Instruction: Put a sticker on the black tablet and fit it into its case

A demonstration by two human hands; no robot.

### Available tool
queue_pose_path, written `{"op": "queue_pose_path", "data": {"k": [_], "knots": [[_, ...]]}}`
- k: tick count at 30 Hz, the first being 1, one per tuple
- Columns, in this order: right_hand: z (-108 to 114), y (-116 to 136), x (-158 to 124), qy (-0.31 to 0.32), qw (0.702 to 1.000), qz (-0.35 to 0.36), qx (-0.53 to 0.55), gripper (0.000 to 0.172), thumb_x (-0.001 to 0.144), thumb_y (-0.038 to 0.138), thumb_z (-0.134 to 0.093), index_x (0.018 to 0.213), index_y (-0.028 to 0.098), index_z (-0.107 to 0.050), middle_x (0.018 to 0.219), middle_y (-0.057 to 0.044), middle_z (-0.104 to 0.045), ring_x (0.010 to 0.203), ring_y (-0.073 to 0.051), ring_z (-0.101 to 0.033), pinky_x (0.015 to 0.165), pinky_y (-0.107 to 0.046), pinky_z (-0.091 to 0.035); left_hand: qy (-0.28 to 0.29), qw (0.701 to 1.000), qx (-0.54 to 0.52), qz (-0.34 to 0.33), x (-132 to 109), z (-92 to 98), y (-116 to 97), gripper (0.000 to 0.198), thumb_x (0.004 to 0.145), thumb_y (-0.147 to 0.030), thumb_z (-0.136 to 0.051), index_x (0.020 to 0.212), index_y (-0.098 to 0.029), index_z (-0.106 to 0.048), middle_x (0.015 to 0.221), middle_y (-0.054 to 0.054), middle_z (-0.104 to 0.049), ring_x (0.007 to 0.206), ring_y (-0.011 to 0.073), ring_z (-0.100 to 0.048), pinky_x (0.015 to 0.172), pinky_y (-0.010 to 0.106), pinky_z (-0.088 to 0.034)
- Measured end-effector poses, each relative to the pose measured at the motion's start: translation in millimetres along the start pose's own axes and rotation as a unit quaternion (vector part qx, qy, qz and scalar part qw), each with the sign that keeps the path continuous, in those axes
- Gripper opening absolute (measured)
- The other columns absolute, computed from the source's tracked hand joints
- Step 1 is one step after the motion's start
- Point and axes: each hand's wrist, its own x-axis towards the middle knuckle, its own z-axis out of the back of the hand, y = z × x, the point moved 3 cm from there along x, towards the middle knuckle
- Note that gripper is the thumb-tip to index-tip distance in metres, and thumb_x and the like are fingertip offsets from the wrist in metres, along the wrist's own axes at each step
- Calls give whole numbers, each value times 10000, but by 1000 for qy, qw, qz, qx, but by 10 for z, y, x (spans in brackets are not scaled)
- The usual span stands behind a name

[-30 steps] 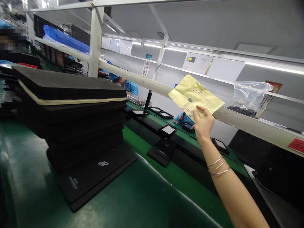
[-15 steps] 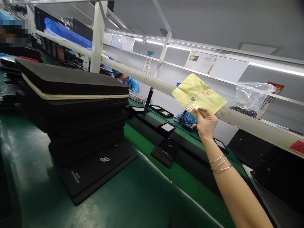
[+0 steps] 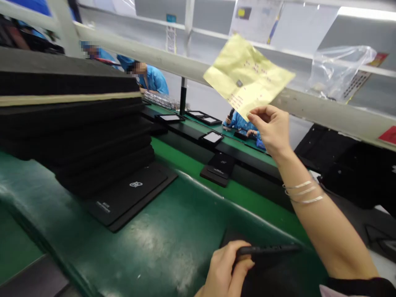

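My right hand [image 3: 268, 128] is raised and pinches the lower corner of a crumpled yellow paper sheet [image 3: 247, 74], which has rows of small red marks and a small grey square. Three thin bangles circle my right wrist [image 3: 303, 192]. At the bottom of the view, my left hand [image 3: 224, 272] grips the edge of a thin black flat case [image 3: 269, 258]. Much of the case runs out of the frame or lies in shadow, so I cannot tell exactly what it is.
A tall stack of black foam pads [image 3: 71, 119] stands on the green bench [image 3: 154, 231] at left. Several dark-framed screen devices [image 3: 212, 137] lie along the bench. Two co-workers in blue smocks [image 3: 151, 80] work beyond it. A white rail [image 3: 309, 109] crosses above.
My left hand has entered the view at the bottom, holding the black case. My right hand has lifted the yellow sheet higher, and the whole scene has shifted as my head turned.
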Motion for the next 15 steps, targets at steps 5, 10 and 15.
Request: {"op": "queue_pose_path", "data": {"k": [5,10,15], "knots": [[452,370,-1034,272,926,-245,90,176,795,305,-631,702,157,-606,1044,-53,-610,914,-169,-580,791,-281,-463,22,997,-16,-70,80,19,-48,171,891,-197,-467,1032,-211,-564,854,25,-700,725,124,-661,709,173,-509],[781,434,-1767,383,827,-407,70,227,862,310,-543,701,153,-574,907,-38,-594,807,-123,-527,712,-218,-413,48,997,20,-60,61,25,-56,174,904,-191,-468,1063,-215,-535,958,34,-708,825,131,-677,747,170,-519],[801,416,-1866,369,821,-430,66,175,864,273,-535,745,155,-586,861,-14,-581,766,-106,-498,694,-205,-384,34,995,50,-83,60,32,-59,196,890,-165,-483,1070,-237,-515,966,2,-710,834,117,-678,720,134,-514]]}}
